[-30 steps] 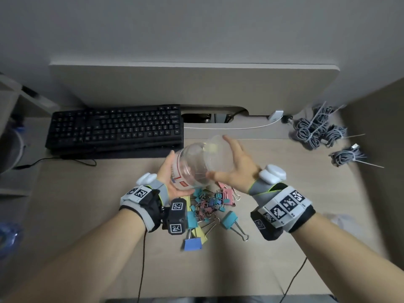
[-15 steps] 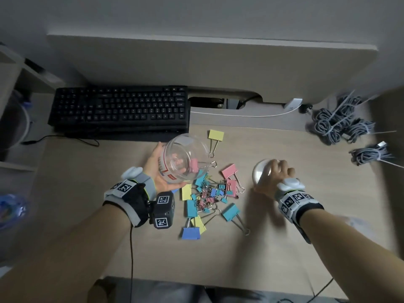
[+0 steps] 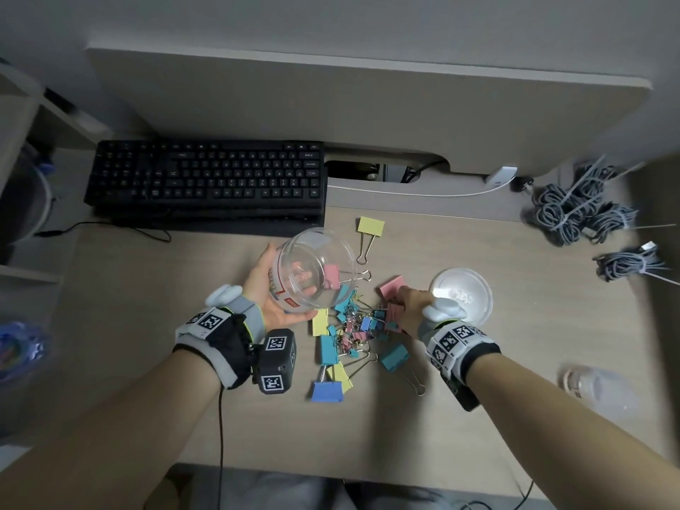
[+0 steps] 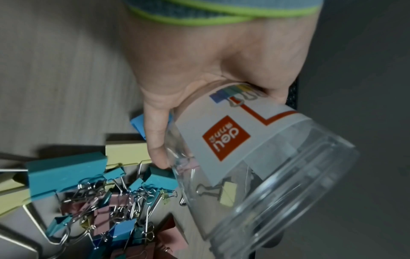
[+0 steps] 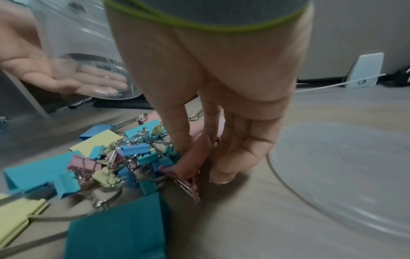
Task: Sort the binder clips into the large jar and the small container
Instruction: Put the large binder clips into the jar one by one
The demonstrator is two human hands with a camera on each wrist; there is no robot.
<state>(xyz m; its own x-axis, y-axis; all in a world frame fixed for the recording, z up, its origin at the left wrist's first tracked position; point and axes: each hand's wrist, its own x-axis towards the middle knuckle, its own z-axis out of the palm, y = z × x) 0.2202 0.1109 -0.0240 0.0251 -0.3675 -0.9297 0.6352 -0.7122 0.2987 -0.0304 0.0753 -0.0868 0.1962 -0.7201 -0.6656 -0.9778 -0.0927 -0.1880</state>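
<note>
My left hand (image 3: 270, 285) grips the large clear jar (image 3: 312, 270), tilted with its open mouth towards the far right; in the left wrist view the thumb (image 4: 158, 149) lies along the labelled jar (image 4: 255, 157). A pile of coloured binder clips (image 3: 353, 325) in two sizes lies between my hands. My right hand (image 3: 404, 300) reaches down into the pile's right edge. In the right wrist view my right hand (image 5: 199, 163) pinches a pink clip (image 5: 188, 170) between thumb and fingers. The small clear container (image 3: 596, 388) lies blurred at the near right.
The jar's round lid (image 3: 461, 296) lies flat on the desk just right of my right hand. A black keyboard (image 3: 206, 182) sits at the back left, with bundled grey cables (image 3: 581, 211) at the back right. One yellow clip (image 3: 371, 226) lies apart behind the jar.
My right hand took the lid off the jar, laid it on the desk at the right, then moved left onto the clip pile. My left hand keeps the jar tilted.
</note>
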